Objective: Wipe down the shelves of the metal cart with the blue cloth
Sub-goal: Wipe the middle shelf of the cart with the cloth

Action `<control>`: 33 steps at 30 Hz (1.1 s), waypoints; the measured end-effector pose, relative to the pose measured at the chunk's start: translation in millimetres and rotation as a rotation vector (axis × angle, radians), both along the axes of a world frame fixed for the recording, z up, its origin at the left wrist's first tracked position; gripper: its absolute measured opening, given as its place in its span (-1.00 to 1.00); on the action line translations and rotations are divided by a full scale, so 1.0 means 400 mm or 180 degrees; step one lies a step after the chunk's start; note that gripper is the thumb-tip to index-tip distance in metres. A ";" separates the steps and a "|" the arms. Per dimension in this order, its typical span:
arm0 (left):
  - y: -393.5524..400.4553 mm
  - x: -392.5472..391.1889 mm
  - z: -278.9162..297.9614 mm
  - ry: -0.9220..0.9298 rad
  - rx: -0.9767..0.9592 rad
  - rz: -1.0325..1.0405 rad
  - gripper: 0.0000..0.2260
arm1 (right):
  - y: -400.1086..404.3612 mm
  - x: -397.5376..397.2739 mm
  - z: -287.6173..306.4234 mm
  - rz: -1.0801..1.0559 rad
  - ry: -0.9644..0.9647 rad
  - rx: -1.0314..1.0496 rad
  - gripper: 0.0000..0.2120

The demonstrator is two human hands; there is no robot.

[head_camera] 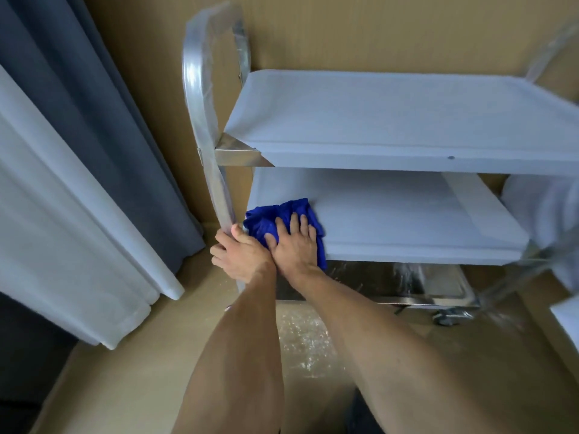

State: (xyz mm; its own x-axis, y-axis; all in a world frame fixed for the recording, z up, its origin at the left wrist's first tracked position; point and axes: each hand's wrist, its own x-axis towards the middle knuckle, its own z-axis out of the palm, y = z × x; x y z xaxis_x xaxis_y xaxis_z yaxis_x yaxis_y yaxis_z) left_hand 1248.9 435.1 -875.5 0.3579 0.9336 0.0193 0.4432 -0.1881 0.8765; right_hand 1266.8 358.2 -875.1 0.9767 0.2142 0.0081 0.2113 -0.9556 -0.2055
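Fingers (294, 222) of the right hand (293, 245) lie straight and spread a little, pressed flat on the blue cloth (275, 219), which bunches out beyond and to the left of the fingertips and hangs a short way over the shelf edge beside the wrist. Just left of that hand, touching it at the thumb side, the left hand (239, 256) has its fingers curled round the cart's upright post (219, 195), the thumb lying up along the metal.

Under the right palm is the middle shelf (407, 220), pale and covered with a whitish film; the cloth sits at its near left corner, hard against the post. Below the wrist, the bottom shelf (376, 285) shows bare shiny steel, with a caster wheel (448, 316) off to the right. Beyond the fingertips and higher, the top shelf (391, 117) carries the same pale film, a steel bracket (238, 153) joining it to the post. That post curves over into a handle loop (213, 36) wrapped in clear plastic.

Left of the gripping hand hang a white curtain (62, 198) and a grey curtain (94, 89). Brown cardboard (125, 371) lies under both forearms and stands behind the cart.
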 end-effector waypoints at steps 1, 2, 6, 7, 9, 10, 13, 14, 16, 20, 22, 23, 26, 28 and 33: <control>0.002 -0.001 -0.002 -0.0052 0.0017 -0.0003 -0.51 | 0.006 0.009 0.001 -0.0036 0.0023 0.0008 -0.44; 0.012 -0.005 -0.006 -0.0094 0.0051 -0.0051 -0.54 | 0.018 0.024 0.002 -0.0082 0.0061 0.0012 -0.45; 0.071 -0.031 -0.037 -0.0145 0.0495 -0.0437 -0.62 | 0.072 0.157 0.011 -0.0093 0.0268 0.0002 -0.44; 0.082 -0.032 -0.042 -0.0170 0.0563 -0.0506 -0.61 | 0.086 0.197 0.010 -0.0106 0.0298 -0.0002 -0.44; 0.093 -0.031 -0.053 -0.0262 0.0596 -0.0546 -0.56 | 0.111 0.263 0.002 -0.0159 0.0277 -0.0041 -0.44; 0.095 -0.030 -0.056 -0.0288 0.0609 -0.0538 -0.54 | 0.120 0.283 -0.005 -0.0201 0.0236 -0.0070 -0.44; 0.088 -0.030 -0.050 -0.0307 0.0558 -0.0513 -0.53 | 0.117 0.278 -0.012 -0.0279 0.0182 -0.0082 -0.44; 0.084 -0.031 -0.044 -0.0348 0.0497 -0.0504 -0.53 | 0.110 0.262 -0.009 -0.0321 0.0163 -0.0077 -0.43; 0.074 -0.036 -0.034 -0.0304 0.0434 -0.0522 -0.57 | 0.084 0.211 -0.005 -0.0519 0.0097 -0.0041 -0.43; 0.069 -0.042 -0.026 -0.0233 0.0400 -0.0501 -0.62 | -0.010 0.090 0.008 -0.0620 0.0088 0.0047 -0.42; 0.061 -0.044 -0.020 -0.0136 0.0420 -0.0472 -0.62 | -0.083 0.043 0.007 -0.0632 0.0079 -0.0031 -0.42; 0.061 -0.047 -0.018 -0.0074 0.0417 -0.0491 -0.62 | -0.128 0.027 0.006 -0.0674 0.0042 -0.0084 -0.42; 0.061 -0.047 -0.012 0.0035 0.0407 -0.0524 -0.58 | -0.292 0.039 0.006 -0.1128 0.0052 -0.0127 -0.41; 0.053 -0.049 -0.007 0.0141 0.0344 -0.0443 -0.57 | -0.379 0.075 0.015 -0.1615 0.0269 -0.0084 -0.39; -0.031 -0.053 0.031 0.0234 0.0489 -0.0268 -0.86 | -0.347 0.118 -0.001 -0.1851 0.0270 -0.0212 -0.38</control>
State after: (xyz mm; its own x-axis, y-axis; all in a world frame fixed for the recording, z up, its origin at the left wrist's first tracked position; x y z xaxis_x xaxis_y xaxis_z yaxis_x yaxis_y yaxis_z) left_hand 1227.6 422.7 -863.3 0.4402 0.8884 0.1302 0.4821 -0.3561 0.8005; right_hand 1313.9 219.6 -875.6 0.9307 -0.3591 -0.0701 -0.3655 -0.9210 -0.1345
